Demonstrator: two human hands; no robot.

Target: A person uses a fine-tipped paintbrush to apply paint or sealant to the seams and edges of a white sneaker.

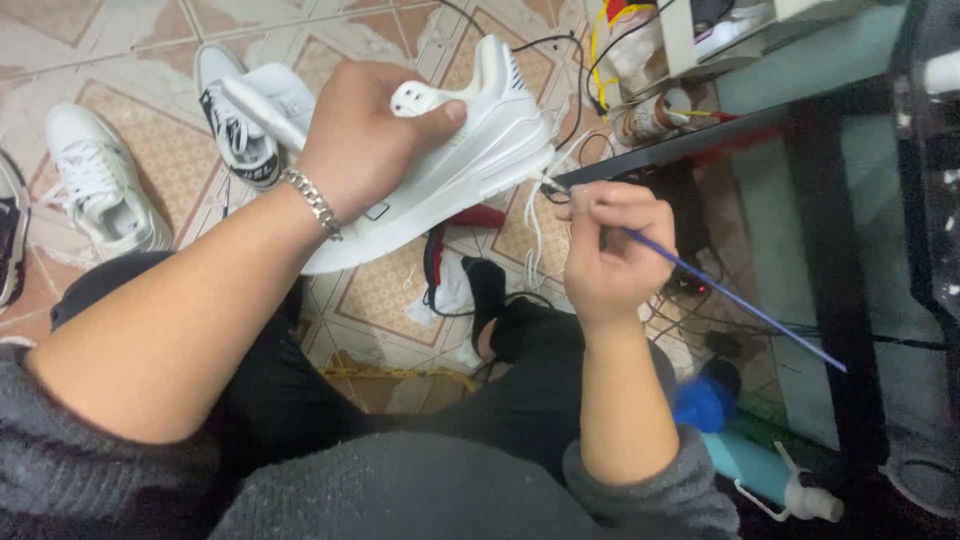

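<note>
Left hand (365, 140) clamped over the upper of the white leather low-top sneaker (470, 150), held aloft above the tiled floor (390, 290), right hand (610, 250) pinching a thin blue-handled brush (735, 300) at its sole edge — I'd keep the shoe braced and strokes short.

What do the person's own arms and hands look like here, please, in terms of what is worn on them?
Both forearms are bare, with grey knitted sleeves pushed up toward the elbows. The left hand has a silver-coloured chain bracelet around its wrist. The right hand wears nothing visible: no glove, ring or watch shows. Neither hand is gloved.
</note>
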